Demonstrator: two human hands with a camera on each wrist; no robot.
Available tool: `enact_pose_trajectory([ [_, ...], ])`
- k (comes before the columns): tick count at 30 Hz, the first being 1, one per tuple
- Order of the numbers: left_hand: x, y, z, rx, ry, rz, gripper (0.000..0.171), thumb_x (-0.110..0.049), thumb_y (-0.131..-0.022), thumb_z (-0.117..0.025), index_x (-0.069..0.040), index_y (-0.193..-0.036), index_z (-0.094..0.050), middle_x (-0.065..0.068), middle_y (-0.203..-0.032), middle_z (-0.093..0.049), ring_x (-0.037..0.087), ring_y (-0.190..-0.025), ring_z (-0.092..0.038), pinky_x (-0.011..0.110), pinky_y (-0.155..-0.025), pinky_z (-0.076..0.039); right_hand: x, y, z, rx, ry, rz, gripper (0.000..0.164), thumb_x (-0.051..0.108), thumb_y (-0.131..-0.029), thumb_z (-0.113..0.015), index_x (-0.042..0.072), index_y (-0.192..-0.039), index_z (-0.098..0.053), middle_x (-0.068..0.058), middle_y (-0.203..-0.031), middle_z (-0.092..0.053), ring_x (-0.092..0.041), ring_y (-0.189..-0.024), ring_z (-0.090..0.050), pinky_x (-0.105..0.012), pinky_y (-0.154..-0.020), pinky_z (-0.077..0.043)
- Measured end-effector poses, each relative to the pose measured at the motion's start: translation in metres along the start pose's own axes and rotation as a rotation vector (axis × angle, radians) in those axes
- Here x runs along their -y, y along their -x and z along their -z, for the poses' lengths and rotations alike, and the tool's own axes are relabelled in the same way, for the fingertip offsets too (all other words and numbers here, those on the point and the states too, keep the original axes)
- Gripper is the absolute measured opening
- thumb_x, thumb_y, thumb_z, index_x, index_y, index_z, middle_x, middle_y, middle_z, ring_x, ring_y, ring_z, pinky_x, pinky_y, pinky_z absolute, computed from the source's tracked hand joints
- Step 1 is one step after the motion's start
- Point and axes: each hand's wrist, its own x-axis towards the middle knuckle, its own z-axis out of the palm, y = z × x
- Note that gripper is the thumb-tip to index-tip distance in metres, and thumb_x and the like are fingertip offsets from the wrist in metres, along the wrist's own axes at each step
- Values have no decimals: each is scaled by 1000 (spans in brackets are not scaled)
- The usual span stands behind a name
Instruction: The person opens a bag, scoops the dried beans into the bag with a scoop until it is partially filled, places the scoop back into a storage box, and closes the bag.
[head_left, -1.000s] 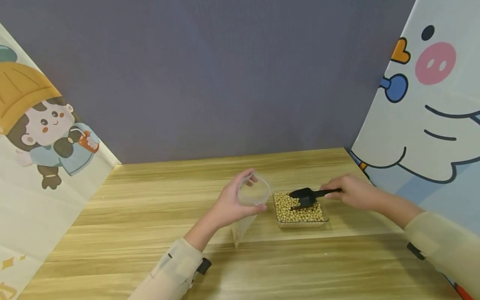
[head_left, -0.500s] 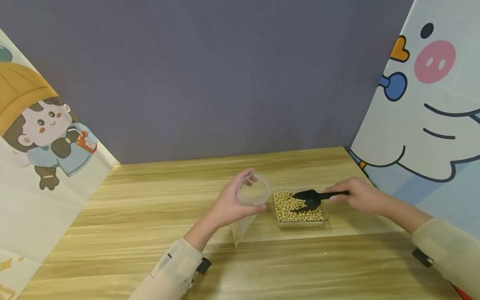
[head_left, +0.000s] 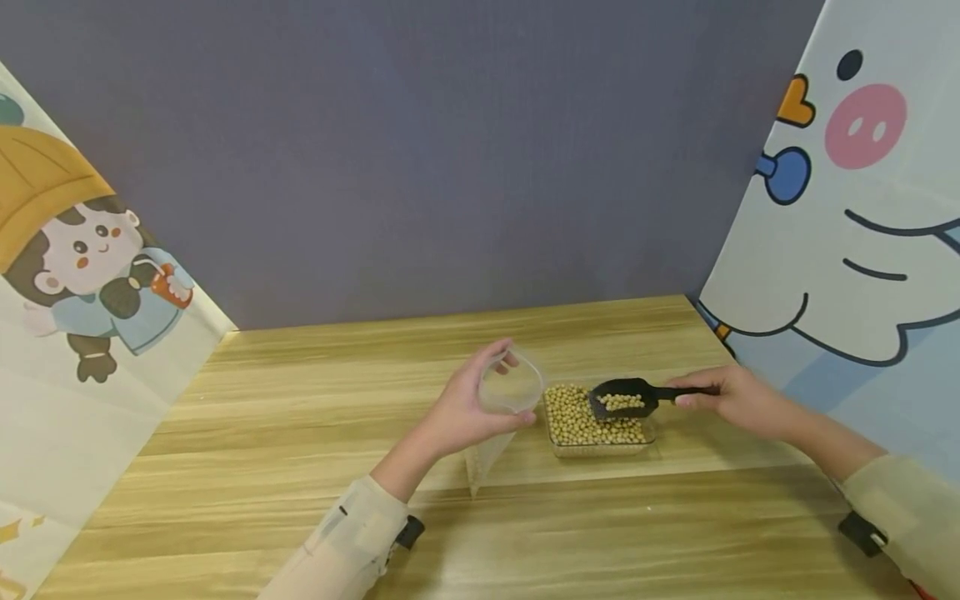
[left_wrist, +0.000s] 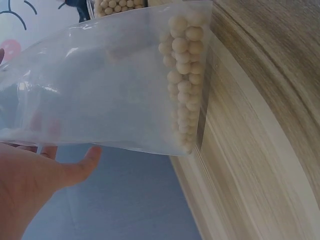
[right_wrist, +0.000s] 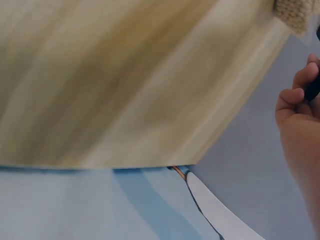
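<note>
Here, grips a black scoop (head_left: 654, 393) by the handle in the right hand (head_left: 738, 400), with fingers curled round it. Carries a small load of round pale beans (head_left: 621, 402) in the bowl, over the right part of a clear container (head_left: 603, 451) filled with the same; no telling of contact with the heap beneath. Runs the scoop's long axis sideways from the right hand, tip pointing left toward the mouth of a clear bag (left_wrist: 110, 85), with a gap between. Holds that bag near the container's left side in the left hand (head_left: 465, 412), between thumb and fingers, with the mouth spread wide. Shows more beans at the bag's bottom, down by the wooden table (head_left: 300, 417).
</note>
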Motion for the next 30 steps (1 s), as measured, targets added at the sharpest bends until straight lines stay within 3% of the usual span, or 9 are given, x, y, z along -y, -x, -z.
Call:
enact_pose_trajectory([
  [4,0,0,-1,12,-10,4,105,-24,-78,-94,-9,-164,-36,10,-151,-57,30,-140,-52,61,-122,-40,10,-4,11,-41,30,38,33,14,-100,-72,-2,-128,-74,-23,-111,-79,2,-58,-42,-25,-55,-39],
  [12,-2,-1,-4,16,-75,2,106,-28,-77,-94,-9,-164,-36,4,-149,-58,30,-138,-54,60,-118,-45,49,-19,36,-70,75,51,32,16,-102,-71,3,-131,-75,-22,-117,-78,-3,-50,-25,-26,-52,-36],
  [15,-3,-2,-5,26,-107,5,106,-30,-77,-94,-9,-164,-36,5,-149,-58,30,-138,-54,60,-117,-46,65,-24,43,-49,92,43,33,19,-103,-71,5,-132,-75,-20,-120,-78,-5,-54,-35,-26,-59,-40],
  [17,-4,-3,-6,36,-122,10,108,-31,-77,-94,-9,-165,-35,6,-150,-57,30,-138,-54,59,-116,-47,76,-27,46,-42,100,52,33,20,-102,-71,6,-132,-75,-19,-121,-78,-7,-61,-52,-27,-62,-46],
  [20,-5,-5,-7,53,-145,8,109,-33,-78,-94,-9,-165,-33,7,-150,-57,30,-137,-54,58,-115,-48,90,-32,49,-38,132,96,30,20,-102,-72,8,-130,-77,-19,-127,-77,-16,-90,-73,-30,-72,-55],
  [22,-6,-6,-8,62,-157,3,109,-34,-78,-93,-8,-165,-33,8,-149,-57,29,-137,-54,57,-115,-49,98,-35,51,-34,155,142,29,18,-101,-73,9,-128,-78,-17,-126,-78,-17,-98,-75,-29,-73,-56],
  [26,-6,-7,-8,76,-176,5,108,-36,-79,-93,-11,-166,-33,6,-149,-57,28,-136,-53,53,-114,-49,112,-40,55,-6,195,214,28,16,-100,-73,10,-127,-78,-13,-122,-80,-3,-73,-61,-25,-66,-47],
  [30,-6,-8,-9,93,-189,8,107,-36,-80,-92,-12,-166,-32,5,-149,-56,28,-136,-53,52,-115,-49,120,-44,58,37,225,238,29,16,-99,-74,10,-127,-78,-13,-124,-79,1,-69,-55,-25,-65,-45],
])
